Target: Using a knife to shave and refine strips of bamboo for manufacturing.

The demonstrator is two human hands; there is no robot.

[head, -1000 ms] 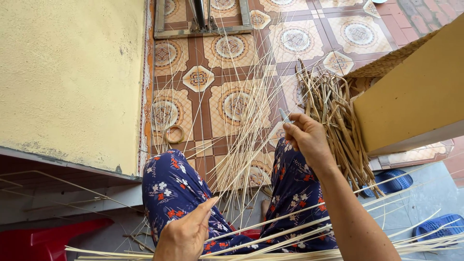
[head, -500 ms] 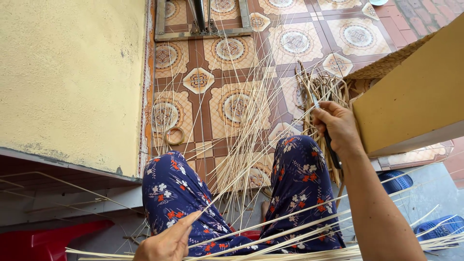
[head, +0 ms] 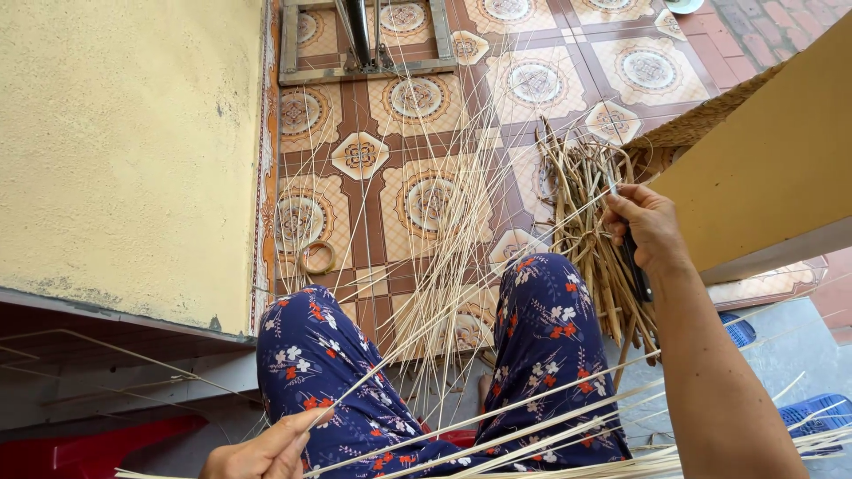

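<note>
Here your right hand (head: pixel 650 229) grips a dark-handled knife (head: pixel 632 266) by the strips (head: pixel 586 213); your left hand (head: pixel 266 451) seemingly pinches one thin strip (head: pixel 417 333).

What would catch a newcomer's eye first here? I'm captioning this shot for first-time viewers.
The fan of thin pale strips spreading from the lap over the patterned floor tiles stands out first. The right hand grips a dark-handled knife by a bundle of coarser splints; the left hand pinches one strip at the bottom.
</note>
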